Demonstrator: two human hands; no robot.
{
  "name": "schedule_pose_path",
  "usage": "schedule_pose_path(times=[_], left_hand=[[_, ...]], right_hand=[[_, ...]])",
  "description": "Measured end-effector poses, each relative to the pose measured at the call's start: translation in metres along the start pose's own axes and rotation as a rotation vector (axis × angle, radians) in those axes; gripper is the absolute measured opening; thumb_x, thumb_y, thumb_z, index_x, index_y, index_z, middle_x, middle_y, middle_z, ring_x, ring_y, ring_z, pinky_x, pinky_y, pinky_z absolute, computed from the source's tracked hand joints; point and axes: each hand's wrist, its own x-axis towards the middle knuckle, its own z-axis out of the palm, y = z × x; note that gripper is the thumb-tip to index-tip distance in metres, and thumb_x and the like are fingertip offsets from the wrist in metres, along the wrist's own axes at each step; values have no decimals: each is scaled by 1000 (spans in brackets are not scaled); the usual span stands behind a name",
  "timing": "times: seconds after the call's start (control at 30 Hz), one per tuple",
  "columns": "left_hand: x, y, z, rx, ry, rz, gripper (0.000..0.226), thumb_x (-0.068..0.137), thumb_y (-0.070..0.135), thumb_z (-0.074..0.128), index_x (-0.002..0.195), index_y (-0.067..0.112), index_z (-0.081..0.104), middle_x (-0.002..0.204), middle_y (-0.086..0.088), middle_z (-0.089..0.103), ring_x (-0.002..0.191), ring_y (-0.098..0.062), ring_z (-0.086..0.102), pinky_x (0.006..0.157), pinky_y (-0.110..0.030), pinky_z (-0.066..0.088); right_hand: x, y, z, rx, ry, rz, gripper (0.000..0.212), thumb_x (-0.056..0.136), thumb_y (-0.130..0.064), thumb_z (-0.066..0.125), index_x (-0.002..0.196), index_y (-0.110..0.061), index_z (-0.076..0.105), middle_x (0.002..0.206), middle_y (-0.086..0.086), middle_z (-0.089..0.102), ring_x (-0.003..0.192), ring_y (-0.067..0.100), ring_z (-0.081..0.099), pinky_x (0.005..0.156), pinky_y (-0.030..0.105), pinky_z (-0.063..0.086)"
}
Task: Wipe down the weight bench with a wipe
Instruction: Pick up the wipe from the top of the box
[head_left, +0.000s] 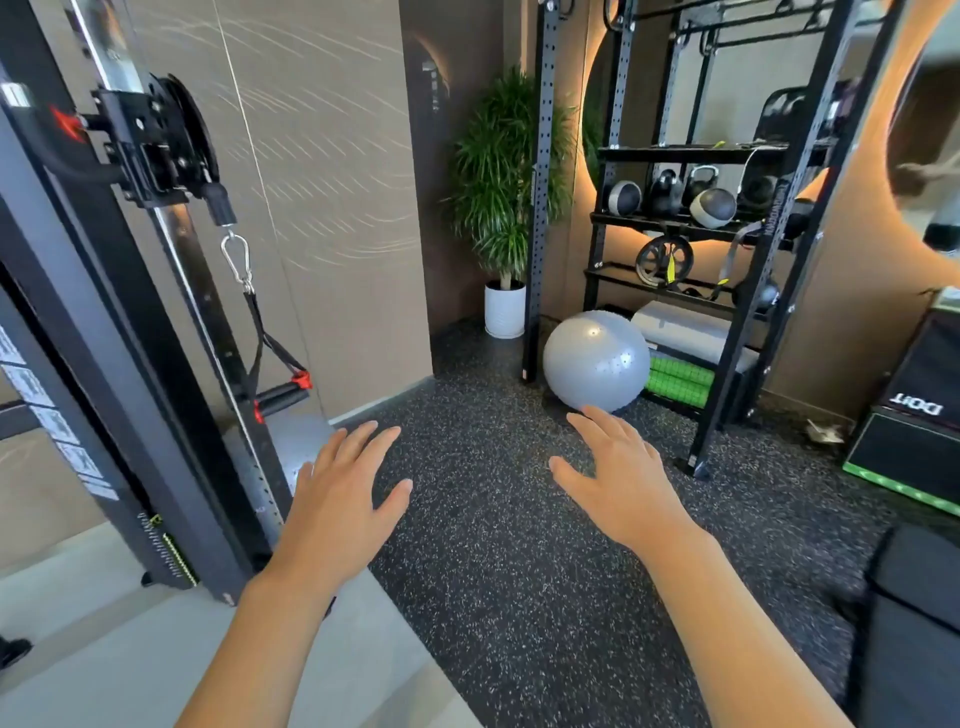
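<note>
Taking the grey exercise ball (596, 359) as landmark, the scene is read from left to right. Far to its left a cable machine (156, 291) is seen, with a strap handle (275, 364) hung from a carabiner. Nearer, down and left of the ball, the left hand (340, 499) is held out palm-down over the speckled floor (493, 571), fingers spread wide and nothing held. Behind the ball and to its left a potted plant (501, 208) stands in a white pot. Just below the ball, the right hand (621, 475) is likewise spread flat and empty, its fingertips overlapping the ball's lower edge in the view; whether it is touched cannot be told.

Right of the ball a storage rack (727, 234) is seen: medicine balls and kettlebells are kept on its middle shelf, a wheel and straps below, rolled mats and a green roller at the bottom. Further right a dark box (914, 415) rests on the floor.

No wipe is visible. A dark padded edge (914, 623), far down and right of the ball, is judged likely to be the weight bench, its long axis not discernible. The right hand lies nearer it, so a turn rightward is probably called for.
</note>
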Motion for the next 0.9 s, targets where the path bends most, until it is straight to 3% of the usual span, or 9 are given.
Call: schedule_pose_path(times=[0.37, 0.7, 0.9], left_hand=[[109, 65, 76, 38, -29, 57, 63, 102, 53, 51, 160, 34, 36, 166, 8, 33, 155, -23, 25, 121, -52, 31], [181, 116, 131, 57, -77, 55, 64, 100, 51, 55, 159, 35, 38, 167, 8, 31, 156, -24, 25, 122, -52, 29], [215, 134, 142, 84, -84, 78, 61, 100, 55, 51, 157, 39, 39, 168, 12, 29, 156, -23, 23, 121, -56, 30]], right_hand=[[80, 111, 16, 49, 27, 50, 71, 96, -64, 47, 157, -32, 33, 164, -9, 29, 151, 19, 25, 120, 54, 26], [140, 192, 28, 152, -12, 91, 80, 95, -65, 50, 161, -34, 17, 167, -9, 22, 153, 19, 21, 119, 55, 26], [160, 222, 24, 120, 5, 122, 78, 94, -66, 50, 160, -34, 22, 167, -9, 21, 153, 21, 20, 118, 57, 25]])
